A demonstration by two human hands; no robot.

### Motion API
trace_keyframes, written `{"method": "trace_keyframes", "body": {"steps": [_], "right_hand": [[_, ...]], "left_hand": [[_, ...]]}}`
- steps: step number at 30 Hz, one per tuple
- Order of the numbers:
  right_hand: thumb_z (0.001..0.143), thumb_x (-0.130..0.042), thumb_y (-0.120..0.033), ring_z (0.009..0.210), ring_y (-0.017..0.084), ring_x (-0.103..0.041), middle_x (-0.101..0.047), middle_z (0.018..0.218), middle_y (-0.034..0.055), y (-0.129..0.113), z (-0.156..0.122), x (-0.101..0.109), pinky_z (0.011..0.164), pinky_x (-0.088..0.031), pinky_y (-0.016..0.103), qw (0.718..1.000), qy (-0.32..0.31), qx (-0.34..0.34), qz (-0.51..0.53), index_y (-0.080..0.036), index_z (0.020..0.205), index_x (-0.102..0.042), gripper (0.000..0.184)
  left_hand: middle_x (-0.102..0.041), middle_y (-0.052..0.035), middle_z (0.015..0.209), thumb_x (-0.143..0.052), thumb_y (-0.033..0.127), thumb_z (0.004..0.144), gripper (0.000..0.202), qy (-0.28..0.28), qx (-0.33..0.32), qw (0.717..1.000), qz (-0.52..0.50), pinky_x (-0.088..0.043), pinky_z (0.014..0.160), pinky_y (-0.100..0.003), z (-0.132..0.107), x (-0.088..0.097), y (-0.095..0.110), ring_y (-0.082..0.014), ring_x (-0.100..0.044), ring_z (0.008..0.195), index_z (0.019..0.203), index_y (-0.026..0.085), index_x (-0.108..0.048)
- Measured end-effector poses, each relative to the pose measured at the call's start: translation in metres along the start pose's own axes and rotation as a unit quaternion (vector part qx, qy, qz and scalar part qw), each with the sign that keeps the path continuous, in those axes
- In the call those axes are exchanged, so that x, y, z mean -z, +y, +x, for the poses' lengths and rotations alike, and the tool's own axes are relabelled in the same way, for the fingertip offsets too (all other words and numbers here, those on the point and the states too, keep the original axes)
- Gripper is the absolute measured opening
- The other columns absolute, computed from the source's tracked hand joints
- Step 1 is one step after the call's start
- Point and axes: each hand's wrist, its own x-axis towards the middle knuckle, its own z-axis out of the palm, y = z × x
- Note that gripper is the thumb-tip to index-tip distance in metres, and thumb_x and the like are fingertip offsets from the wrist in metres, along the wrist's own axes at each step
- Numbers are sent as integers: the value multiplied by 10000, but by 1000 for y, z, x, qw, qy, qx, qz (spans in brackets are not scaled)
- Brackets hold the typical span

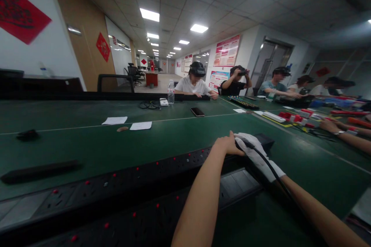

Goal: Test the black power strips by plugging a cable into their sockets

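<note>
A long black power strip (127, 171) with red dots along its sockets lies across the green table. Bare and ungloved, my left hand (227, 144) is wrapped over this strip near its right end, with some fingertips hidden behind it. My right hand (255, 152) wears a white glove and sits right beside the left, closed on a black cable (268, 162). That cable runs back over the glove and along my right forearm. A second black power strip (145, 212) lies parallel on the near side, partly covered by my left forearm.
A dark bar (40, 171) lies at left, near a small black object (28, 135). Beyond are paper sheets (141, 126), a phone (197, 112) and a water bottle (171, 92). A person (193, 83) sits opposite; co-workers' hands (333, 126) work at right.
</note>
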Motion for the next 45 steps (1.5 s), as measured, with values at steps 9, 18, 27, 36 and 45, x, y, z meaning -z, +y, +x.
{"method": "trace_keyframes", "body": {"steps": [9, 18, 27, 36, 45], "right_hand": [[753, -538, -461, 799, 188, -576, -632, 860, 40, 10, 10, 14, 741, -458, 326, 998, -61, 10, 32, -249, 906, -619, 274], [734, -523, -478, 671, 170, -586, -654, 754, 7, 9, 6, 10, 602, -462, 269, 995, -67, -29, 64, -247, 875, -604, 282], [690, -559, -475, 672, 182, -589, -655, 737, 1, 20, 3, 2, 606, -465, 272, 995, -43, -61, 65, -251, 774, -606, 243], [689, -557, -451, 703, 200, -596, -653, 770, 18, 20, 3, 2, 628, -468, 295, 994, -42, -59, 78, -242, 865, -605, 277], [739, -531, -416, 676, 164, -581, -643, 784, 8, 8, 3, 10, 633, -441, 264, 993, -66, -63, 68, -241, 895, -583, 240]], "left_hand": [[-451, -138, 1289, -481, 748, 561, 1151, -15, -36, 999, 14, -384, 896, -379, -2, 2, 1, -281, -475, 1134, 1379, 173, 91], [-458, -125, 1285, -479, 727, 594, 1098, -12, -36, 999, 20, -387, 890, -368, -2, 3, 2, -277, -480, 1129, 1384, 193, 66], [-478, -101, 1270, -512, 706, 593, 1018, -18, -21, 999, 20, -390, 889, -368, -2, 4, 2, -277, -486, 1122, 1372, 242, -50], [-492, -78, 1255, -410, 833, 527, 957, -28, -34, 999, 10, -395, 879, -386, -5, 7, 1, -287, -498, 1098, 1296, 284, -258], [-417, -56, 1330, -202, 832, 631, 871, -58, -2, 998, -34, -365, 914, -392, -4, 12, 2, -276, -451, 1157, 1319, 301, -260]]}}
